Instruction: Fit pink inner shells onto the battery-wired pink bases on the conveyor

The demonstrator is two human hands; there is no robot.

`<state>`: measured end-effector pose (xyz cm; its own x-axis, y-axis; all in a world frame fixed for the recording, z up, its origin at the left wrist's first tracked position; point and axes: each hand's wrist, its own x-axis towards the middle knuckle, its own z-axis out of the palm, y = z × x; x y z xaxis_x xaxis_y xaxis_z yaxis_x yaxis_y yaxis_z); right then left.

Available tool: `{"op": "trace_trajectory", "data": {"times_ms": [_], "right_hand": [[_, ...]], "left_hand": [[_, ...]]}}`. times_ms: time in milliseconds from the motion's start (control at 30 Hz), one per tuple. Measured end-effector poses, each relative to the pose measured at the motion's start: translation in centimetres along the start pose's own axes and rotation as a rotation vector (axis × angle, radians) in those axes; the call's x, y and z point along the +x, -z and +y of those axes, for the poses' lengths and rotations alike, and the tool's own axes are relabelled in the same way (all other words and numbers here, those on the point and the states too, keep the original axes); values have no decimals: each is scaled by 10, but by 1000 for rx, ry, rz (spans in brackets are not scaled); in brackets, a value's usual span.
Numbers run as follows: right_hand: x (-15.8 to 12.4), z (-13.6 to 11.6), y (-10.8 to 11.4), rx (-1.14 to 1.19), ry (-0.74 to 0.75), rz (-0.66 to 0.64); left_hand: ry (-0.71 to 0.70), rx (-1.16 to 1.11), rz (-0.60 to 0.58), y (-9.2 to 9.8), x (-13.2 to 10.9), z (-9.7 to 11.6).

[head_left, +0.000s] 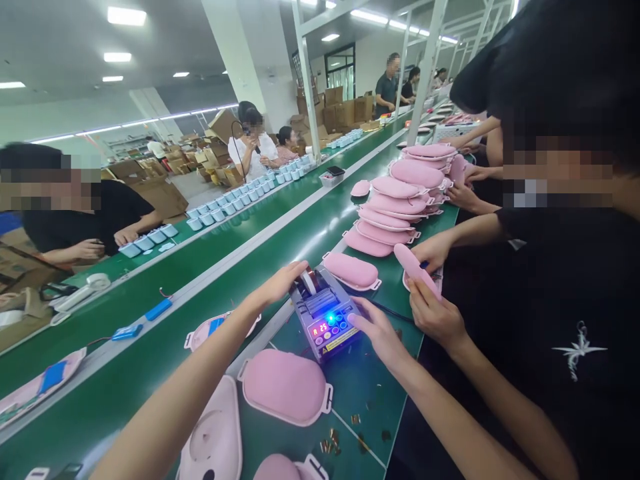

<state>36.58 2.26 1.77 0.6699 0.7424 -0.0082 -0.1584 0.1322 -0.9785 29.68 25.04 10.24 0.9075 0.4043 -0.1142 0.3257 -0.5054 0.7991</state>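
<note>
A grey automatic tape dispenser [325, 313] stands on the green belt in front of me, its red display and blue light lit. My left hand [283, 281] is at its far left end, fingers closed over the edge beside the tape roll [311, 283]. My right hand [376, 328] reaches to the near right side, fingers stretched out, one fingertip touching the button panel. Just below the dispenser lies a pink oval padded piece [286, 387] with slotted end tabs. Another pink padded piece [352, 270] rests behind the dispenser. A pale pink shell [213, 433] lies at the lower left.
Stacked pink pieces [395, 207] stand farther along the belt. At right, a co-worker's hands [437, 313] hold a pink piece close to my right arm. Blue battery packs [159, 309] lie to the left. Small brown tape scraps [330, 441] litter the near edge. Light blue cups [240, 200] line the far side.
</note>
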Motion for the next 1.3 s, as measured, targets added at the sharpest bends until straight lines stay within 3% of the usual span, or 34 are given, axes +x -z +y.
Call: {"op": "trace_trajectory", "data": {"times_ms": [567,667,767,833,1000,1100,1200,1300], "right_hand": [[4,-15,7,-5,-101,-37],[-2,-10,10,-12,-102,32],[-18,1,11,-54,-100,211],[-32,9,7,-82,-122,281],[-52,24,-15,-8,-253,198],[-50,29,-24,45,-289,229],[-49,29,-22,60,-285,246],[-52,28,-14,77,-309,216]], "left_hand": [[39,37,-28,-3,-11,6],[32,43,-39,-1,-13,7],[20,43,-31,0,-15,4],[11,39,-23,-1,-15,2],[-13,30,-21,-3,-14,-4],[-43,30,-19,-4,-17,-4],[-62,54,10,5,-21,-6],[-26,129,116,30,-20,-19]]}}
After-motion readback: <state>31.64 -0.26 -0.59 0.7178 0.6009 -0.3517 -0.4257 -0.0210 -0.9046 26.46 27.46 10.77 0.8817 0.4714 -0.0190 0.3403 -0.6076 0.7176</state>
